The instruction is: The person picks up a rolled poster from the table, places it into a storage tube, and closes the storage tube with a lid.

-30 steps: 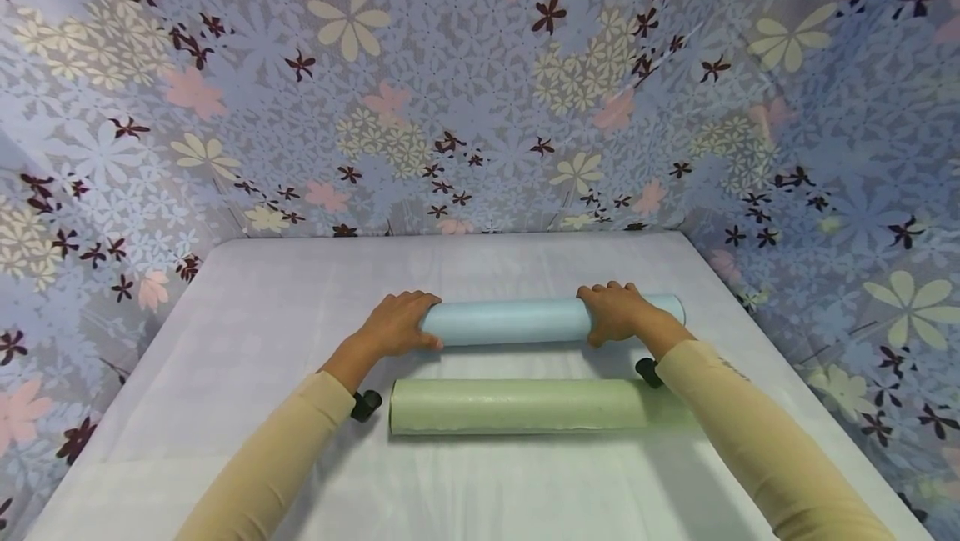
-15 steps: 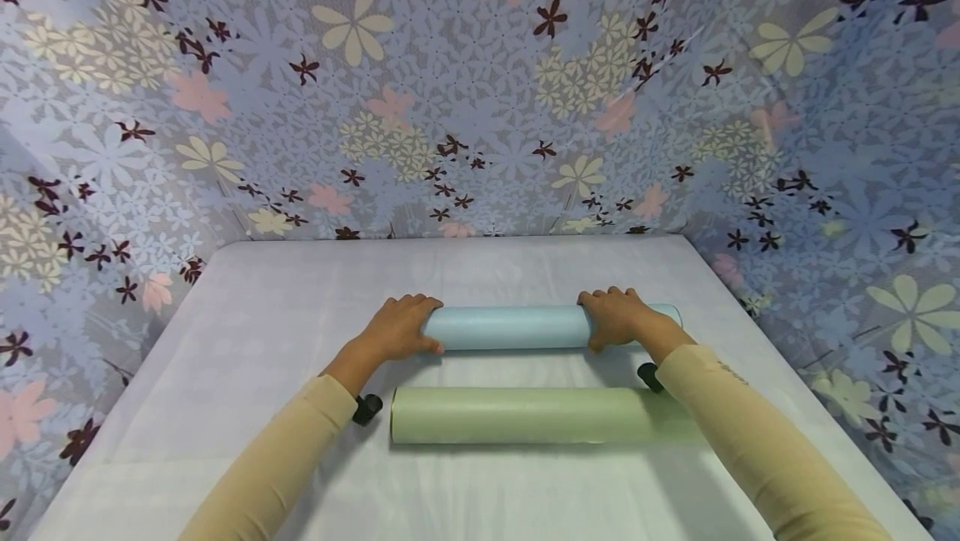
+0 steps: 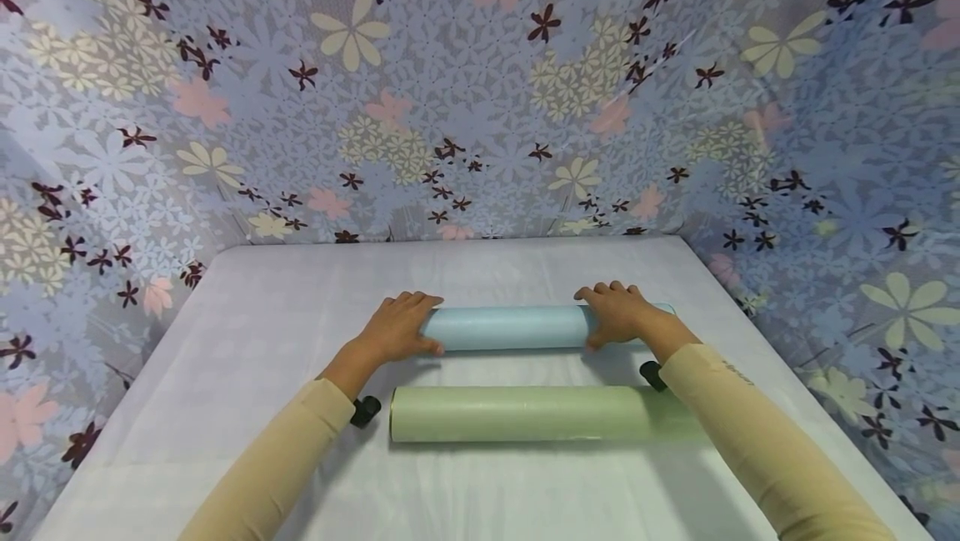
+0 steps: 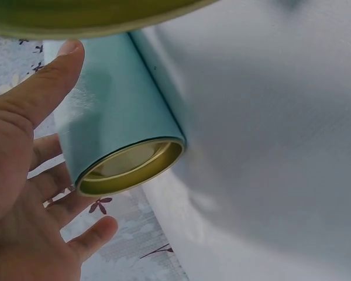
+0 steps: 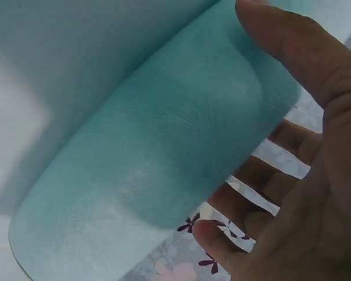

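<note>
A light blue cylindrical tube lies crosswise on the white-covered table. At its left end is my left hand, thumb on the near side and fingers reaching over the far side. The left wrist view shows this end's gold-coloured rim and those fingers loosely spread. My right hand straddles the tube near its right end, its fingertips raised just above the far edge. In the right wrist view the thumb is stretched along the tube and the fingers are relaxed. A pale green tube lies parallel, nearer to me.
My right sleeve covers the green tube's right end. Black wrist cameras jut from beneath both cuffs. Flowered cloth hangs behind the table and along its sides.
The blue tube's right end has come down, and the tube now lies more level. My right fingertips have lifted off its far edge. The view has tilted slightly.
</note>
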Available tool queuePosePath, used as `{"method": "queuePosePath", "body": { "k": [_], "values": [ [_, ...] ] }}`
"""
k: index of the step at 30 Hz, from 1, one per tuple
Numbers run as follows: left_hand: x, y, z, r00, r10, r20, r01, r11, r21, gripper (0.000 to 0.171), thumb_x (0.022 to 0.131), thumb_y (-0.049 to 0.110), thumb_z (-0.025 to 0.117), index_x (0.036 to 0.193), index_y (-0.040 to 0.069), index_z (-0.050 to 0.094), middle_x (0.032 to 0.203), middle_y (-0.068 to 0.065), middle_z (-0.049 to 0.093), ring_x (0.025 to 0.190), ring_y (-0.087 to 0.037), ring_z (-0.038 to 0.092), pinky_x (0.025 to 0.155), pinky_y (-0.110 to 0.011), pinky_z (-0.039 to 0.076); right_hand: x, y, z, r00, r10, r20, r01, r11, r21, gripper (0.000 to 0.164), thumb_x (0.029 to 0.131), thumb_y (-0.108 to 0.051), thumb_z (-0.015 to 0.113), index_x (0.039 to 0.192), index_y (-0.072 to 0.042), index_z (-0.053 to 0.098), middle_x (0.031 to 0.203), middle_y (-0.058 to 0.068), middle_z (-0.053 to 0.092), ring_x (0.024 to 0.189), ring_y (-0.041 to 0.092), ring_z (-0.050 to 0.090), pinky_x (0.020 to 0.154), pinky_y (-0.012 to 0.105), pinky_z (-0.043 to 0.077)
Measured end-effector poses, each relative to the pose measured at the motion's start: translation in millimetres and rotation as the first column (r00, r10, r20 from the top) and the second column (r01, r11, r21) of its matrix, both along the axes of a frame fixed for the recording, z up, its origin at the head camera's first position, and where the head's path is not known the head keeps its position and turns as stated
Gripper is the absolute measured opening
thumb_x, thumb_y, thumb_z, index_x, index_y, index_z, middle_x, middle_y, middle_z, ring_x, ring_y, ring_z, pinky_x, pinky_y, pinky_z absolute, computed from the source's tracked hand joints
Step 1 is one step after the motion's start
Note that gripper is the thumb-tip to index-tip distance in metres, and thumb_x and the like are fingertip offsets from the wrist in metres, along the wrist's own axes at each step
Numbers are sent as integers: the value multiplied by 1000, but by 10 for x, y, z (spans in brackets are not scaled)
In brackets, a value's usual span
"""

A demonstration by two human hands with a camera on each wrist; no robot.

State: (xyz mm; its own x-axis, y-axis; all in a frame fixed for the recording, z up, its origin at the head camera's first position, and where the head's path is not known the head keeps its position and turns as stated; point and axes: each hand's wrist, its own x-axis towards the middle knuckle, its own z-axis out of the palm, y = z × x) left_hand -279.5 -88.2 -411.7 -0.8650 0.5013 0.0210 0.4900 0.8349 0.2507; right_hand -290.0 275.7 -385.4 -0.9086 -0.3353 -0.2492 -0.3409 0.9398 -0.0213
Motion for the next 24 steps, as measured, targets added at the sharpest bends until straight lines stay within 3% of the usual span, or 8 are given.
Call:
{"method": "queuePosePath", "body": {
  "k": [14,24],
  "values": [
    [83,-145,166,994,71,-80,-66,995,68,78,80,49,69,142,13,40,143,-11,46,132,-34,41,106,-55,34,123,26,251,990,21,-136,-40,989,-142,76,79,-42,73,140,-11,39,138,21,46,124,46,39,94,63,32],
    [281,-289,220,978,125,-166,-99,982,160,66,90,48,56,142,11,41,142,-13,46,133,-35,40,106,-57,32,394,35,184,933,7,-359,-84,977,-198,62,86,-38,66,137,-10,42,136,17,48,123,43,41,96,62,31]
  ]
}}
